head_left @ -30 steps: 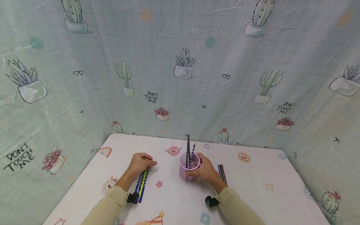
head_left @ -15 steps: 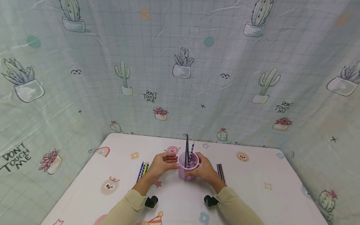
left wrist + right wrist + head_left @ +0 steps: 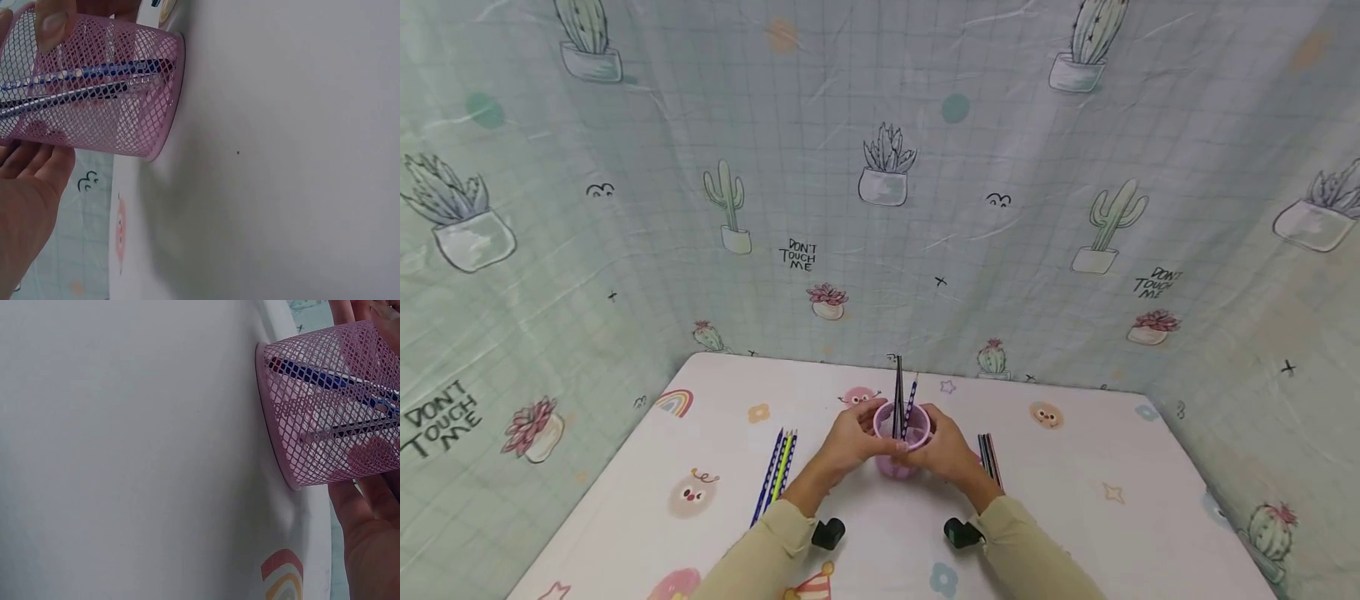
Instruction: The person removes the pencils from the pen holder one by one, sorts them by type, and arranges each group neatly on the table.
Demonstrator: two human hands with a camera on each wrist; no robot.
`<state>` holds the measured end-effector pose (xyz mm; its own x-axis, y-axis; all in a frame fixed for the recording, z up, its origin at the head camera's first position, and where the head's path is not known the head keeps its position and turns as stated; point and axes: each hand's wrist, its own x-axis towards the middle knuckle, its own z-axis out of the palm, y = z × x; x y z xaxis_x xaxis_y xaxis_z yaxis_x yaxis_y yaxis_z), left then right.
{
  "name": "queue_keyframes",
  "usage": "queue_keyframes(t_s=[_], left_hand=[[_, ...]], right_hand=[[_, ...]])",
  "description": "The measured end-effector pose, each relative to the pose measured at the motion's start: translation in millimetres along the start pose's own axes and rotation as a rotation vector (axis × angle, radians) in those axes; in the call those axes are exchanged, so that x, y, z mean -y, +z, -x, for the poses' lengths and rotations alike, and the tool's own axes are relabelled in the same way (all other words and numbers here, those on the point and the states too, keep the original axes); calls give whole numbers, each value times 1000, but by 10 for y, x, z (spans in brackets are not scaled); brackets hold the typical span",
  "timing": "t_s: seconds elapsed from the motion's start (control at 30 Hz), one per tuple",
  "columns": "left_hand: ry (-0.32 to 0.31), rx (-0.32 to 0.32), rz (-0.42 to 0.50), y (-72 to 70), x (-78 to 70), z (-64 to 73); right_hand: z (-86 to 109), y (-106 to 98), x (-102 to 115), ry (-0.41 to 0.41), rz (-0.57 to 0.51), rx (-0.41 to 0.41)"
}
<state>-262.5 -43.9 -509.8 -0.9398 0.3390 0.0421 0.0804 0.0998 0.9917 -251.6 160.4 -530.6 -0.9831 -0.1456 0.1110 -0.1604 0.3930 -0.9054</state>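
A pink mesh pencil cup (image 3: pixel 893 468) stands upright on the white table between both hands. Thin dark pencils (image 3: pixel 898 387) and one blue pencil with white dots (image 3: pixel 912 398) lean inside it, their lower ends showing through the mesh in both wrist views. My left hand (image 3: pixel 846 442) holds the cup's left side, thumb across the front and fingers behind. On the opposite side my right hand (image 3: pixel 951 452) grips it, its thumb near the left one at the front. Blue dotted and yellow-green pencils (image 3: pixel 777 468) lie left of my left hand.
Dark pencils (image 3: pixel 990 460) lie on the table just right of my right wrist. The white table (image 3: pixel 1075 492) carries printed cartoon figures. A cactus-print curtain (image 3: pixel 940 225) hangs behind the table and along both sides.
My left hand has left the pencils on the left, moved right to the cup and taken hold of it. My right hand has kept its grip on the cup.
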Motion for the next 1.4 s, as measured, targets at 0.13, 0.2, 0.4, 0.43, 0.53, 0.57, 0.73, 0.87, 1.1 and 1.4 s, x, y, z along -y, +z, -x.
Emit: queue_keyframes(t_s=[0.13, 0.2, 0.4, 0.43, 0.53, 0.57, 0.73, 0.87, 1.1, 1.4], left_hand=[[11, -5, 5, -15, 4, -8], [12, -12, 3, -20, 5, -4], [20, -8, -11, -16, -7, -6], [24, -6, -10, -11, -8, -12], [37, -6, -4, -8, -3, -34], [36, -8, -4, -10, 0, -35], [27, -5, -12, -19, 24, -21], [22, -5, -10, -13, 27, -12], [28, -6, -28, -12, 29, -6], [32, 4, -33, -14, 44, -31]], right_hand=[[-8, 12, 18, -2, -39, 3], [-8, 17, 27, -1, -55, 19], [-6, -59, 97, 18, -58, 85], [-7, -85, 106, 20, -56, 94], [-24, -163, 126, 23, -89, 135], [-31, -186, 127, 20, -100, 152], [-44, -296, 123, 4, -163, 253], [-57, -392, 153, 0, -189, 275], [-206, -450, 391, -41, -200, 71], [-463, -261, 765, -170, 90, -216]])
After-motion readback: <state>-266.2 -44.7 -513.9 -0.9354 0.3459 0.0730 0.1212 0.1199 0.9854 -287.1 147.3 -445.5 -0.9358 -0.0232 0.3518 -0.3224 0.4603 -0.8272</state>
